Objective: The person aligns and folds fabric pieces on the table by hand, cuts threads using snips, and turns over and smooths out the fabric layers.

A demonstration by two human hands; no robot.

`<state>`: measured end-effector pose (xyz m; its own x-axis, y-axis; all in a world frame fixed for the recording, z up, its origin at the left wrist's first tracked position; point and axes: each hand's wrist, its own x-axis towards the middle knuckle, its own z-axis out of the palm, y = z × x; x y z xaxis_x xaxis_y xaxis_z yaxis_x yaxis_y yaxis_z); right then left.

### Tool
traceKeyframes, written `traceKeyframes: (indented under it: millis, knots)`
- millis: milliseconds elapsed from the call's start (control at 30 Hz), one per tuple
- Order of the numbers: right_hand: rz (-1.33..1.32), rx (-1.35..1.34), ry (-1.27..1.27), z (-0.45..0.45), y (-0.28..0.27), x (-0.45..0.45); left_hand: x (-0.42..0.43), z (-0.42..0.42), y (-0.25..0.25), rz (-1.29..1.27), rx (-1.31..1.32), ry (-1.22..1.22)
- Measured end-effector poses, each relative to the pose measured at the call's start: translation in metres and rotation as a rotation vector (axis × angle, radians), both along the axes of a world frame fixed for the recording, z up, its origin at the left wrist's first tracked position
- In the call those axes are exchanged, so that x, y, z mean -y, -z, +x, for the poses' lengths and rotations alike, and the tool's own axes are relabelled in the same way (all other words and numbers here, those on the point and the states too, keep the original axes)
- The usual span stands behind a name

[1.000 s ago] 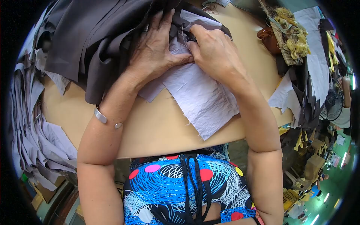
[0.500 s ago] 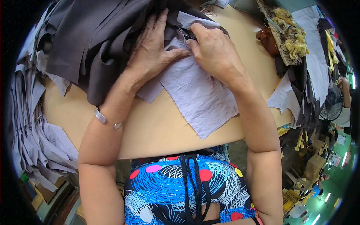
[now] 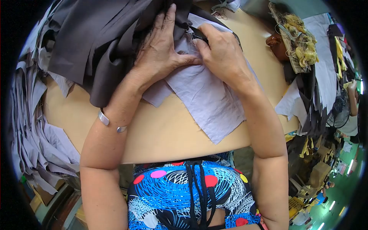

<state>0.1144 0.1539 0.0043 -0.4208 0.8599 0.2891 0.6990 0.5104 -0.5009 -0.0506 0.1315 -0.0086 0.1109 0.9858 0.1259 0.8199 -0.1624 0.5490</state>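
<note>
My left hand (image 3: 159,53) lies flat on the dark grey cloth (image 3: 111,42), fingers stretched away from me. Its thumb reaches right onto a light lilac-grey fabric piece (image 3: 211,101). Just right of that thumb, my right hand (image 3: 224,53) is closed in a pinch over the place where dark and light fabric meet. A small dark tool (image 3: 197,34) shows between its thumb and forefinger, mostly hidden by the hand. Pale loose threads show by its tip. The light piece hangs toward me over the table, its frayed corner pointing at the front edge.
The tan table (image 3: 165,134) curves along its front edge before me. A stack of grey cloth pieces (image 3: 34,126) drapes over the left side. At the right, a board with yellow thread tangles (image 3: 301,42) stands near hanging light fabric (image 3: 324,57). A fan (image 3: 339,111) is farther right.
My hands and the light fabric have shifted slightly right. My right forefinger is straighter and the right thumb has moved a little; the left hand stays flat on the cloth.
</note>
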Motion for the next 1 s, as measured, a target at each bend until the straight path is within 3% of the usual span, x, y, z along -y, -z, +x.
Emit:
traceKeyframes:
  millis: [300, 433, 533, 1000]
  knots:
    - [-0.046, -0.322, 0.102, 0.022, -0.016, 0.005, 0.000, 0.001, 0.004, 0.144, 0.074, 0.044]
    - [0.110, -0.097, 0.003, 0.027, -0.004, -0.002, 0.001, 0.004, 0.003, 0.171, 0.065, 0.038]
    - [0.051, 0.140, 0.030, 0.016, -0.009, 0.004, 0.000, 0.003, 0.004, 0.194, 0.111, 0.066]
    - [0.030, 0.078, -0.037, 0.000, -0.001, -0.006, 0.000, 0.002, 0.007, 0.189, 0.094, 0.050]
